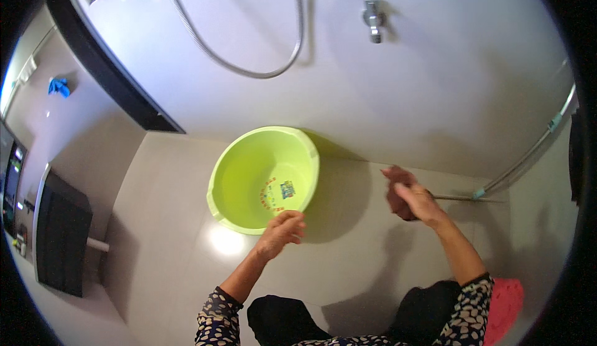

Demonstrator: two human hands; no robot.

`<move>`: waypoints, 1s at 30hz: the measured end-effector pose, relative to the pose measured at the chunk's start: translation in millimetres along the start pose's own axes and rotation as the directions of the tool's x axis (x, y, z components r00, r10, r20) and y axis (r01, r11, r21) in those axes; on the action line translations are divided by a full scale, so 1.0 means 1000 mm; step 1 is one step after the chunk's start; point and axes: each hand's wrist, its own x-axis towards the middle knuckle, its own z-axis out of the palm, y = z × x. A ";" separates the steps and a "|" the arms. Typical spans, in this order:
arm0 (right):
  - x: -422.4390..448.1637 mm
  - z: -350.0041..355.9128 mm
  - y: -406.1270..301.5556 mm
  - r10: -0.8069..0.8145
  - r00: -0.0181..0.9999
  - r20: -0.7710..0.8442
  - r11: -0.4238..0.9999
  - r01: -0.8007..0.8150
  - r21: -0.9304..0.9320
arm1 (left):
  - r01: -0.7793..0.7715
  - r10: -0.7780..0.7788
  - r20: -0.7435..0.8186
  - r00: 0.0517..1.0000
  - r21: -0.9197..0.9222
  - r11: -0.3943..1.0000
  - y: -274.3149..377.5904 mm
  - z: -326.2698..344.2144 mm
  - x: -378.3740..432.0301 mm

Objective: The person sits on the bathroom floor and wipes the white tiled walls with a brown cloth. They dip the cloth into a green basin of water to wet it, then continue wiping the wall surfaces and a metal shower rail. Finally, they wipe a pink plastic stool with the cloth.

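A lime-green plastic basin (252, 178) stands on the tiled floor near the wall, with printed writing and a small picture on its bottom. My left hand (282, 234) is at the basin's near right rim, its fingers loosely curled; whether it touches the rim is unclear, and no object shows in it. My right hand (417, 201) is to the right of the basin, closed on a dark reddish-brown cloth-like item (399, 192) that is slightly blurred. The basin looks empty inside.
A metal shower hose (235, 69) loops down the wall, left of a chrome tap (373, 19). A dark cabinet or sink unit (63, 236) stands left. At right, a jointed metal pole (517, 164) reaches the floor. A pink-red item (505, 306) is beside my right sleeve.
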 end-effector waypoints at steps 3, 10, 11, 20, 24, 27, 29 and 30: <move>0.014 0.025 -0.026 -0.208 0.973 0.096 0.922 0.228 -0.312 | -0.170 0.161 0.068 0.985 0.173 0.970 0.039 0.100 -0.013; 0.026 0.000 -0.073 -0.296 0.950 0.101 0.873 0.312 -0.375 | -0.321 0.304 0.113 0.946 0.190 0.928 0.061 0.155 0.016; 0.029 -0.009 -0.072 -0.264 0.960 0.097 0.936 0.279 -0.214 | -0.375 0.369 0.067 0.927 0.184 0.909 0.061 0.158 0.018; 0.009 -0.046 -0.125 -0.138 0.938 0.319 0.497 0.345 -0.797 | -0.603 0.526 -0.294 0.798 -0.394 0.694 0.079 0.207 0.078; 0.018 -0.091 -0.202 -0.761 0.630 0.153 0.272 0.524 -0.808 | -0.561 0.415 -0.378 0.828 -0.558 0.611 0.090 0.222 0.087; 0.045 -0.143 -0.265 -0.955 0.203 0.218 -0.137 0.349 -0.927 | -0.464 0.456 -0.238 0.858 -0.741 0.486 0.090 0.213 0.117; 0.055 -0.164 -0.307 -0.935 0.028 0.353 -0.345 0.155 -0.926 | -0.550 0.449 -0.343 0.825 -0.668 0.501 0.105 0.232 0.127; 0.058 -0.165 -0.324 -0.906 -0.006 0.423 -0.423 0.047 -0.905 | -0.601 0.459 -0.396 0.795 -0.613 0.513 0.113 0.242 0.122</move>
